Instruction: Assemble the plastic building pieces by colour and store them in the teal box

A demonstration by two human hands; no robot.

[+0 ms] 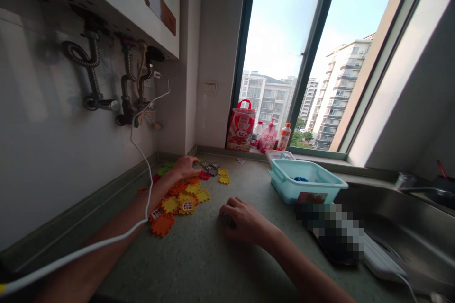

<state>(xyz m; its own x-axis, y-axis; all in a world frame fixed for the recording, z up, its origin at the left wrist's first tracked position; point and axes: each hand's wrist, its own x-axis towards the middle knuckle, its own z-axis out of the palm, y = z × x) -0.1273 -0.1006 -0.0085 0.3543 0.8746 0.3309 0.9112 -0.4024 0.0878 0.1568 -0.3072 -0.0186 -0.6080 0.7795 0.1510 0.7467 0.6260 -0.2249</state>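
My left hand (pixel 186 166) reaches out over a heap of flat toothed plastic pieces (pixel 181 199), orange, yellow, red and green, spread on the speckled countertop (pixel 213 255). Its fingers are curled down onto small dark and grey pieces (pixel 210 168) at the heap's far end; what they pinch is hidden. My right hand (pixel 243 221) rests on the counter to the right of the heap, fingers curled over a small dark thing that I cannot make out. A teal plastic box (pixel 305 184) with blue pieces inside stands further right.
A white cable (pixel 144 156) hangs from the wall pipes across my left forearm. A red bag (pixel 241 128) and bottles (pixel 269 138) stand on the window sill. A steel sink (pixel 408 227) lies at right, with a pixelated object on its edge.
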